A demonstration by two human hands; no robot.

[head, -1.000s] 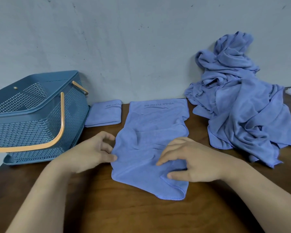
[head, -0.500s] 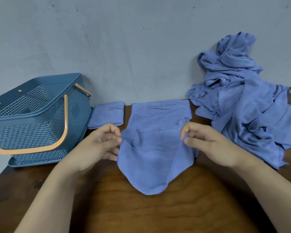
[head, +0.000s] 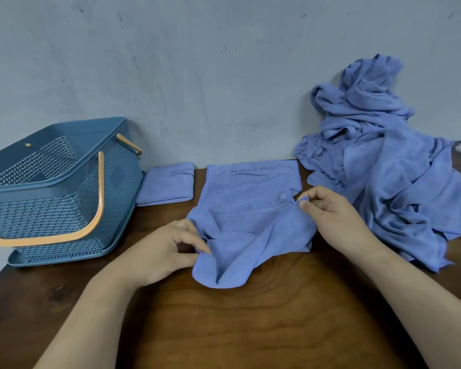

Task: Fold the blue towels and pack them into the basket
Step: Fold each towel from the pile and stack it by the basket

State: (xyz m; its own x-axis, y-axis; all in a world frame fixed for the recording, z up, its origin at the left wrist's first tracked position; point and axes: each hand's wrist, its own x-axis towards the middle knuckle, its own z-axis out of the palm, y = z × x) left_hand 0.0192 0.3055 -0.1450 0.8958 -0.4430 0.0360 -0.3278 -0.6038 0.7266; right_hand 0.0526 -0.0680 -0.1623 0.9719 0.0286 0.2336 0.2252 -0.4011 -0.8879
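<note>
1. A blue "YOGA FITNESS" towel (head: 250,209) lies rumpled on the wooden bench (head: 250,328), right of the blue basket (head: 51,198).
2. Left hand (head: 168,251): its grip pinches the towel's left edge.
3. Right hand (head: 333,211): its grip pinches a raised right-edge fold.
4. A folded towel (head: 168,185) lies just beside the basket; a towel heap (head: 389,169) sits well right of it.

A: How many cams?
B: Just one, head-worn, wide-angle. Faces fwd & down across the bench (head: 250,328) to the wall (head: 197,75).
A: How near?
B: Close. Left hand (head: 165,251) & right hand (head: 333,214) sit mid-frame w/ the towel (head: 250,209), arms entering from the bottom edge; basket (head: 64,209) far left, towel pile (head: 383,182) at right.
</note>
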